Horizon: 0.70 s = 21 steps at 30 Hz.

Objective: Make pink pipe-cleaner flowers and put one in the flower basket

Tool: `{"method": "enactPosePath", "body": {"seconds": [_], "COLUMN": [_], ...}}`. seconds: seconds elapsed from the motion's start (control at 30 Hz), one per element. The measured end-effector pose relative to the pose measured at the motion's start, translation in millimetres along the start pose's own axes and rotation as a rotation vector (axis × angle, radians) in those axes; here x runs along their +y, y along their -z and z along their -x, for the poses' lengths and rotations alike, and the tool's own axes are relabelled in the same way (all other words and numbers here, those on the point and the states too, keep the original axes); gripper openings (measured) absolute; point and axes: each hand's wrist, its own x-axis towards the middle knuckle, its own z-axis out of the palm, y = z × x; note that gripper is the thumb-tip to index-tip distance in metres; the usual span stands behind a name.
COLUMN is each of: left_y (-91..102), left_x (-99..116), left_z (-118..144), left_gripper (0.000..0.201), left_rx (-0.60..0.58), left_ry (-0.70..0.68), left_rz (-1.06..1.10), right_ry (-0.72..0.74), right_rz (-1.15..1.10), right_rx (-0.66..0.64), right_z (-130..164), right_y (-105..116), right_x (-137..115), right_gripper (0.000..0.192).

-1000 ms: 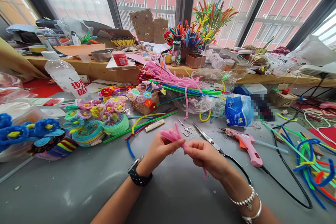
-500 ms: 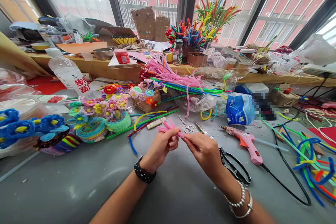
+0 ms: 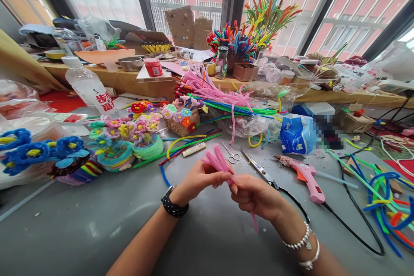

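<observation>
Pink pipe cleaners (image 3: 217, 159), bent into loops, stick up from between my two hands over the grey table. My left hand (image 3: 204, 181) pinches the bunch between thumb and fingers. On its right, my right hand (image 3: 254, 195) is closed on the lower part of the same pink pipe cleaners, its fingertips touching those of the left. A pink end hangs down below the right hand. Just beyond the hands lie small scissors (image 3: 232, 155) and large scissors (image 3: 258, 167), whose black handles are partly hidden by my right hand.
A pink glue gun (image 3: 308, 177) with a black cord lies at right, beside loose coloured pipe cleaners (image 3: 381, 194). A blue tissue pack (image 3: 296, 134) and a pink pipe cleaner pile (image 3: 216, 90) are farther back. Flower pots (image 3: 147, 144) and a bottle (image 3: 87, 86) stand left.
My right hand has turned over and curled its fingers. The pink loops have tilted more upright, and an end now hangs below the right hand. The view has shifted slightly.
</observation>
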Motion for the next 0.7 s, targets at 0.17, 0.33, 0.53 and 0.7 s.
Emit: {"method": "enactPosePath", "body": {"seconds": [0.17, 0.33, 0.53, 0.7], "left_y": [-5.8, -12.7, -14.4, -11.0], "left_x": [-2.6, -3.1, -3.5, -5.1], "left_z": [-2.1, -4.4, -7.5, -9.9], "left_gripper": [0.036, 0.044, 0.043, 0.039], "left_rx": [0.116, 0.156, 0.184, 0.204], "left_ry": [0.046, 0.083, 0.110, 0.190], "left_rz": [-0.026, 0.056, 0.212, 0.299], "right_ry": [0.122, 0.292, 0.509, 0.592], "right_rz": [0.214, 0.552, 1.064, 1.409], "right_rx": [0.124, 0.275, 0.438, 0.575], "right_z": [-1.2, -2.1, -1.2, -5.4], "right_y": [-5.6, -7.7, -10.3, -7.8], "right_x": [-0.4, -3.9, -2.7, 6.9], "right_gripper": [0.028, 0.029, 0.027, 0.030]}}
